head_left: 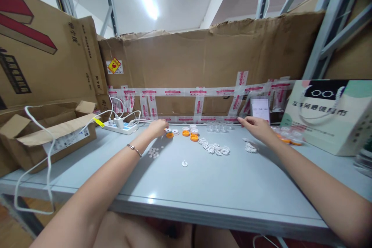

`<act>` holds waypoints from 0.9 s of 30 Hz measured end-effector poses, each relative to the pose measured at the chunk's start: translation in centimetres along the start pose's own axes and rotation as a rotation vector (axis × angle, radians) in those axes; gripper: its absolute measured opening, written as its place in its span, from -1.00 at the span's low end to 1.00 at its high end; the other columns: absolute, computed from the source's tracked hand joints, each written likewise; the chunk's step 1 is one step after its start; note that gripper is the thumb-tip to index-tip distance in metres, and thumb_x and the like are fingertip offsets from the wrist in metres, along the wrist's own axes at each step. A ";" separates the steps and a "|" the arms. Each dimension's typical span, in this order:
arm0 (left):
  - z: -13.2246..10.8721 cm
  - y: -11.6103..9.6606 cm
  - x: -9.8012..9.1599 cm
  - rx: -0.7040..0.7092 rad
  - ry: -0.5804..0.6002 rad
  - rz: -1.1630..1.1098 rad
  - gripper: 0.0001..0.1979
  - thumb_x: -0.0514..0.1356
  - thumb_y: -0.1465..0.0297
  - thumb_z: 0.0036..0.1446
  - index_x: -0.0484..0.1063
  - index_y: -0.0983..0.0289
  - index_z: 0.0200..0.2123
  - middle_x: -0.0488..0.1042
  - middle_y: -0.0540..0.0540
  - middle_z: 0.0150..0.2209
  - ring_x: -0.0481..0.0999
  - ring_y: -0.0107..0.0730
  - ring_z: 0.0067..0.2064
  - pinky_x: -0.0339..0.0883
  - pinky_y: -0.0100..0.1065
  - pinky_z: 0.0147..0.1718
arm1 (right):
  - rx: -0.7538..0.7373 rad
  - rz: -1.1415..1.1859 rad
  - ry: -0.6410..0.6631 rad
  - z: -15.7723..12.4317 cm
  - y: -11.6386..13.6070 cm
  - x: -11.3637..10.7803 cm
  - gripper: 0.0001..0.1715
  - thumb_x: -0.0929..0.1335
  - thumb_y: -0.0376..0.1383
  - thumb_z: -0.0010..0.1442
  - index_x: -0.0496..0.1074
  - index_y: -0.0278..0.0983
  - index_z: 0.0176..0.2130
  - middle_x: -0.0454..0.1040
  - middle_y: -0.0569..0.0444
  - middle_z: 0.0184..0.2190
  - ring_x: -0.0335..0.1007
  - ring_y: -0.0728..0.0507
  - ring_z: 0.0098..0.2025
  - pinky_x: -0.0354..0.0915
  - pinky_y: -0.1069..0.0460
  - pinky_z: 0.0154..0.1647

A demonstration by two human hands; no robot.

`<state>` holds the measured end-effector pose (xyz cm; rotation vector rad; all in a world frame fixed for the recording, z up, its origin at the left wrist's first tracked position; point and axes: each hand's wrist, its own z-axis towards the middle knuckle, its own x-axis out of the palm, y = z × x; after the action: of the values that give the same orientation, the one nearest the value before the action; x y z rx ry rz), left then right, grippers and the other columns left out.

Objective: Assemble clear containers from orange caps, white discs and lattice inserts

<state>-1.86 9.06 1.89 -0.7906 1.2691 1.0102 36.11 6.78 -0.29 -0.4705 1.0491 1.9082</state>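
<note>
My left hand (159, 128) has its fingers closed at a small round white-and-orange piece (169, 135) at the back of the table; what the fingertips grip is too small to tell. Right of it sit orange rings (194, 137) and white discs (174, 131). My right hand (250, 124) is held over the table's back right, thumb and fingertips together, any object between them too small to see. Clear round cups (217, 126) stand between the hands. In front lie a pile of white pieces (214, 148), a smaller pile (250, 146), small white dots (154, 152) and one white disc (184, 163).
A power strip (120, 127) with white cables and an open cardboard box (58, 135) are on the left. At the right, a phone (260, 109) leans upright near a paper bag (325, 124) and more orange-and-clear pieces (295, 138). Cardboard (174, 62) walls the back.
</note>
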 end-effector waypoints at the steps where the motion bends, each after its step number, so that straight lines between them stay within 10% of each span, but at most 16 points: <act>1: 0.3 0.1 0.5 0.004 -0.003 0.019 -0.73 0.09 0.35 0.19 0.31 0.29 -0.05 0.35 0.16 -0.05 0.42 -0.27 -0.11 0.36 -0.16 -0.17 | 0.001 0.001 -0.001 0.0 0.0 0.0 -0.50 0.17 0.05 0.07 0.26 -0.23 -0.65 0.18 0.16 -0.72 0.13 -0.07 -0.58 0.01 0.05 -0.54; 10: -0.1 -0.5 0.4 0.062 -0.142 0.064 -0.73 0.09 0.34 0.19 0.31 0.30 -0.06 0.37 0.15 -0.07 0.43 -0.29 -0.13 0.37 -0.16 -0.19 | 0.000 0.040 -0.007 -0.2 0.3 -0.2 -0.50 0.20 0.06 0.05 0.27 -0.23 -0.65 0.15 0.17 -0.73 0.10 -0.06 -0.59 -0.01 0.05 -0.55; 17: -6.9 -4.7 -2.6 0.329 -0.231 -0.028 -0.88 0.11 0.48 0.15 0.46 0.29 -0.35 0.47 0.07 -0.30 0.43 -0.39 -0.21 0.27 -0.40 -0.22 | -0.011 0.128 0.020 -0.9 2.7 -0.6 -0.52 0.22 0.06 0.03 0.26 -0.22 -0.64 0.10 0.19 -0.73 0.04 -0.05 -0.61 -0.05 0.05 -0.56; 27: -11.6 -6.9 -0.1 0.549 -0.321 -0.081 -0.81 0.07 0.51 0.16 0.48 0.24 -0.35 0.50 0.04 -0.34 0.43 -0.42 -0.29 0.13 -0.39 -0.31 | -0.248 0.369 0.452 -5.2 11.0 2.3 -0.53 0.21 0.05 0.10 0.36 -0.28 -0.46 0.15 0.21 -0.65 0.05 0.01 -0.60 0.03 0.09 -0.58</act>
<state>0.04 -4.16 -0.16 -0.2416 1.1448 0.6416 25.18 0.94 0.52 -0.9356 1.2556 2.3385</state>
